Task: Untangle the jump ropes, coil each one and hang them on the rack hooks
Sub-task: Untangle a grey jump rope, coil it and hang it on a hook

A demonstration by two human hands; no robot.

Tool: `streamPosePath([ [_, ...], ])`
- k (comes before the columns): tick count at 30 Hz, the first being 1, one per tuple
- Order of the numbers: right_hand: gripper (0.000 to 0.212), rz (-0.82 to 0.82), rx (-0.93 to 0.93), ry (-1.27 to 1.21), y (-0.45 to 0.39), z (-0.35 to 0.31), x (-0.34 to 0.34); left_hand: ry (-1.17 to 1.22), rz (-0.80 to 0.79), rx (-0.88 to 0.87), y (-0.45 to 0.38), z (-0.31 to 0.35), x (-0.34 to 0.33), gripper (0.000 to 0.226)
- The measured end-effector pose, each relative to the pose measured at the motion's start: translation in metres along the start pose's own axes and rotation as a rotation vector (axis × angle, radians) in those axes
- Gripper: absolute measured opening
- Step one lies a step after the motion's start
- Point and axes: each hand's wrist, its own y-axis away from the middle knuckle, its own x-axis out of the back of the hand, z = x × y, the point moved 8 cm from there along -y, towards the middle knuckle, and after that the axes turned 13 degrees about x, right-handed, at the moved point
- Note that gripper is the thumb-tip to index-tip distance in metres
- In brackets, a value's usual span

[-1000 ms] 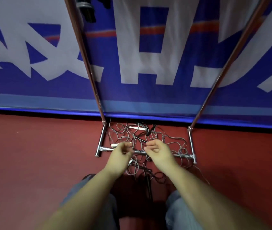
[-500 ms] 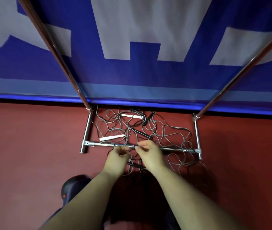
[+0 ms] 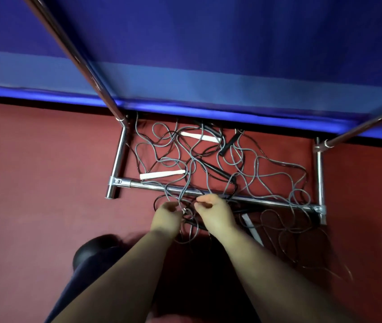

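Note:
A tangle of thin grey and black jump ropes [image 3: 250, 166] lies on the red floor, spread inside and over the chrome base frame of the rack [image 3: 267, 201]. White handles [image 3: 162, 174] and black handles [image 3: 229, 142] show among the loops. My left hand [image 3: 166, 217] and my right hand [image 3: 213, 212] are close together just in front of the frame's front bar, fingers curled, each pinching rope strands at a knot between them. The rack's hooks are out of view.
Two chrome uprights [image 3: 78, 57] rise from the frame's back corners. A blue banner [image 3: 208, 54] hangs right behind the rack. Red carpet [image 3: 34, 171] stretches left and right. My knees and a dark shoe [image 3: 92, 250] are at the bottom.
The camera has tilted down and come closer to the floor. Both hands have dropped from over the front bar to just in front of it, still working the same strands.

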Motion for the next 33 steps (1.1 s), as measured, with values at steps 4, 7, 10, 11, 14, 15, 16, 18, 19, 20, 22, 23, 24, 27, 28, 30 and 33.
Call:
streamPosePath([
  [4,0.022,-0.079,-0.019,0.038,-0.022,0.023,-0.024,0.139,-0.048,0.172,-0.038,-0.028,-0.006,0.053],
  [7,0.027,-0.161,-0.034,0.063,-0.034,0.038,-0.047,0.191,-0.075,0.203,-0.064,-0.034,-0.010,0.061],
  [10,0.031,-0.253,-0.011,0.058,-0.040,0.040,-0.072,0.208,-0.114,0.172,-0.080,-0.033,-0.013,0.045],
  [11,0.031,-0.267,-0.006,0.049,-0.040,0.040,-0.078,0.189,-0.129,0.161,-0.085,-0.034,-0.015,0.039],
  [14,0.034,-0.270,0.000,0.036,-0.040,0.040,-0.087,0.141,-0.155,0.120,-0.091,-0.035,-0.020,0.025],
  [15,0.034,-0.267,0.002,0.036,-0.040,0.040,-0.088,0.133,-0.137,0.099,-0.091,-0.034,-0.019,0.023],
  [16,0.032,-0.262,-0.001,0.028,-0.039,0.041,-0.087,0.108,-0.101,0.085,-0.089,-0.033,-0.016,0.021],
  [18,0.027,-0.253,-0.017,-0.006,-0.035,0.039,-0.084,0.039,-0.005,0.038,-0.080,-0.027,-0.005,0.016],
  [19,0.025,-0.250,-0.023,-0.011,-0.031,0.035,-0.082,0.037,0.017,0.013,-0.073,-0.021,0.000,0.012],
  [20,0.024,-0.242,-0.022,-0.015,-0.028,0.029,-0.078,0.054,0.018,-0.011,-0.064,-0.014,0.004,0.011],
  [22,0.019,-0.219,0.003,-0.030,-0.021,0.011,-0.064,0.154,-0.026,-0.040,-0.041,0.004,0.009,0.018],
  [23,0.015,-0.208,0.031,-0.032,-0.017,-0.003,-0.055,0.218,-0.055,-0.049,-0.025,0.014,0.012,0.021],
  [24,0.014,-0.194,0.057,-0.034,-0.011,-0.019,-0.044,0.290,-0.084,-0.052,-0.008,0.024,0.015,0.023],
  [27,0.015,-0.180,0.139,-0.030,0.015,-0.069,-0.006,0.457,-0.162,-0.052,0.050,0.054,0.026,0.022],
  [28,0.013,-0.194,0.180,-0.012,0.028,-0.088,0.006,0.524,-0.213,-0.053,0.073,0.066,0.031,0.021],
  [30,0.008,-0.199,0.243,0.021,0.062,-0.118,0.032,0.700,-0.351,-0.049,0.121,0.085,0.041,0.022],
  [33,0.012,-0.190,0.321,0.054,0.118,-0.142,0.063,0.826,-0.456,-0.083,0.186,0.089,0.065,0.022],
])
